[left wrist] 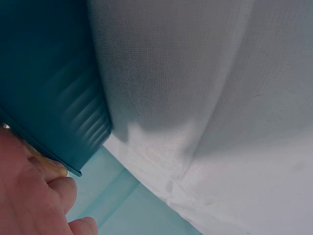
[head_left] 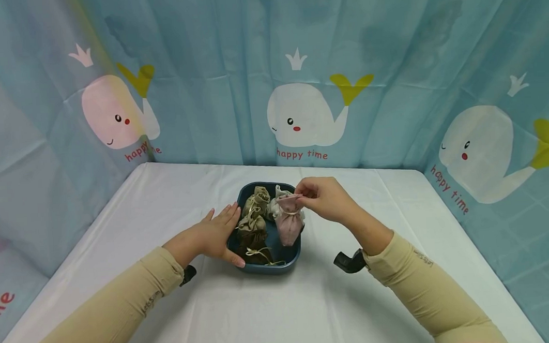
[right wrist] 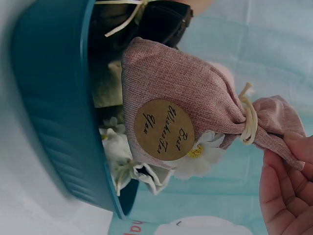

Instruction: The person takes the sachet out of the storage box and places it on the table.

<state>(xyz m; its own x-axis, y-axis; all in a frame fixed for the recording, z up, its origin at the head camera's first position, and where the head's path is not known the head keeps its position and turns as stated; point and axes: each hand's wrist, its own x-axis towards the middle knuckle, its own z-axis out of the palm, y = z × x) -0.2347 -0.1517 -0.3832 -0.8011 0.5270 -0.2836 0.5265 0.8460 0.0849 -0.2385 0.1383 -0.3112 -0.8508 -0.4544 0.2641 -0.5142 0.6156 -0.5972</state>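
Note:
A blue plastic basin (head_left: pixel 266 269) with ribbed sides stands on the table with several small drawstring pouches in it. My right hand (head_left: pixel 324 199) pinches the gathered top of a pink cloth pouch (head_left: pixel 289 226), which hangs over the basin's right side. In the right wrist view the pouch (right wrist: pixel 176 88) has a cream tie and a round brown "Best Wishes For You" sticker (right wrist: pixel 164 129). My left hand (head_left: pixel 214 236) rests along the basin's left rim, fingers straight and thumb at the near corner. Olive pouches (head_left: pixel 252 225), a dark brown pouch (head_left: pixel 255 254) and a white pouch (right wrist: pixel 120 149) with flowers lie inside.
A white cloth (head_left: pixel 263 317) covers the table. Light blue curtains (head_left: pixel 206 118) with whale prints stand behind and at both sides. A black wrist mount (head_left: pixel 350 262) sticks out below the right forearm.

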